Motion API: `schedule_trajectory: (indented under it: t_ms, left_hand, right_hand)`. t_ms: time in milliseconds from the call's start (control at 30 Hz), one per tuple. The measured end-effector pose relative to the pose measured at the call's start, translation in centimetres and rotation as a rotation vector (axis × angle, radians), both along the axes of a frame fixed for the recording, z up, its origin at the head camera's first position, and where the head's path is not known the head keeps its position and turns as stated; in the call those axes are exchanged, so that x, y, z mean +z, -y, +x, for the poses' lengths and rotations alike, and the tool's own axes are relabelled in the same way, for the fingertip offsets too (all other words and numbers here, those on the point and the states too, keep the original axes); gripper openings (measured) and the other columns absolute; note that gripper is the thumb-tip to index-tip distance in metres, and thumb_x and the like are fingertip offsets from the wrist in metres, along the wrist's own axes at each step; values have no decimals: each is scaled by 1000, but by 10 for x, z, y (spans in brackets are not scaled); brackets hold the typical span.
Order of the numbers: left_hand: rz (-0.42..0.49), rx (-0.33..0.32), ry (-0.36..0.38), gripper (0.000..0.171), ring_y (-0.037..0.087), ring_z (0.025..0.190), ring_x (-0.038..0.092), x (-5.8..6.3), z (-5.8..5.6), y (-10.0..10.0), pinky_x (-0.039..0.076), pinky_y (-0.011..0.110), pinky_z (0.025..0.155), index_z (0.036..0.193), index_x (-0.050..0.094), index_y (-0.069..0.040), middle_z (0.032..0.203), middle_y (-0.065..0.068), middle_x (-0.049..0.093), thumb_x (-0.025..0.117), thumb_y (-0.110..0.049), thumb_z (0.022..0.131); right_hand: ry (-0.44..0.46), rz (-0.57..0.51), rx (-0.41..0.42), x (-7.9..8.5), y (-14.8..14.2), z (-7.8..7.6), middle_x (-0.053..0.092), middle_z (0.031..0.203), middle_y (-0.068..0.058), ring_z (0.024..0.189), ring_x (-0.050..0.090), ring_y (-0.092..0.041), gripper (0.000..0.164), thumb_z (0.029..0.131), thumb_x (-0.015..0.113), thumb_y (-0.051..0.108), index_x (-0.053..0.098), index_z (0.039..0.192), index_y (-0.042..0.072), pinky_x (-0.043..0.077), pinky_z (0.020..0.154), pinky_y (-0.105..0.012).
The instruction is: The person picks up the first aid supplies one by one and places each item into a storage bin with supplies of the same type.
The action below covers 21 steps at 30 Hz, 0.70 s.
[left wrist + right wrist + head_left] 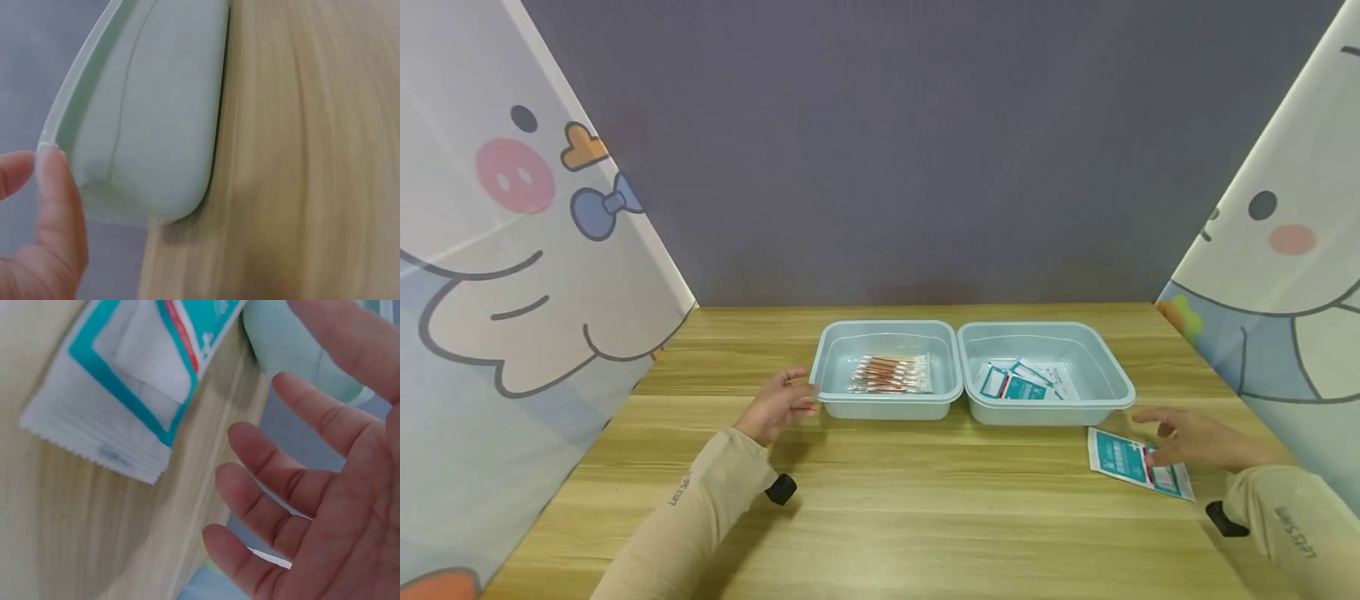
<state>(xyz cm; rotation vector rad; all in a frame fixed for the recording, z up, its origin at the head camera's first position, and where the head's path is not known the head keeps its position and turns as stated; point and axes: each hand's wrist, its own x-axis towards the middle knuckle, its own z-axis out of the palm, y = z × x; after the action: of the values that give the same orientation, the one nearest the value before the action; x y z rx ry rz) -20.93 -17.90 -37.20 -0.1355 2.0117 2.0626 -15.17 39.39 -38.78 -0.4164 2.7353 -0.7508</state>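
Observation:
Two pale green plastic tubs stand side by side. My left hand (pixel 777 405) is at the left corner of the left tub (pixel 883 408), its fingers loosely bent; in the left wrist view a fingertip (pixel 51 164) overlaps the rim. Inside that tub lie clear-wrapped cotton swabs (pixel 891 374) with brown sticks. To the right, my right hand (pixel 1206 442) hovers with spread fingers over a teal and white sachet (pixel 1120 456) lying on the table. The right wrist view shows its palm with nothing in it, beside the sachet's crimped end (pixel 100 447).
Several similar teal and white packets (pixel 1026 387) lie in the right tub (pixel 1045 414). Both tubs rest on a wood-grain table (pixel 925 500), near a dark grey panel (pixel 917 167) at the back. Cartoon-printed walls (pixel 460 333) flank the table on both sides.

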Motion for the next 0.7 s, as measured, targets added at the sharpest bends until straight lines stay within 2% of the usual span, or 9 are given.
schedule_trajectory:
  t_ms: [167,267,500,700]
  left_hand:
    - [91,33,25,47,9,61,61,-7,-2,0,57,18,64,137,27,10,97,12,55,49,-2,98]
    - [132,44,31,44,9,61,60,-10,-3,-1,56,17,63,134,29,11,96,12,56,50,-1,97]
    - [206,34,30,53,7,57,57,-14,-4,-2,54,15,57,141,21,10,88,10,58,48,2,97]
    - [235,8,20,61,5,55,57,-16,-4,-2,54,14,56,150,13,5,85,8,60,47,2,98]
  right_hand:
    - [32,61,-32,-4,4,-1,59,99,-25,90,58,-38,70,73,83,22,50,123,-15,54,68,-43]
    - [41,73,-14,-6,5,-1,59,100,-28,92,57,-43,71,72,84,21,49,122,-15,54,70,-50]
    - [-12,84,60,-14,6,1,58,91,-13,80,52,-23,68,67,85,18,53,119,-14,48,64,-36]
    - [-49,114,51,-19,7,5,55,95,-18,83,51,-26,67,65,85,14,54,117,-14,48,67,-38]
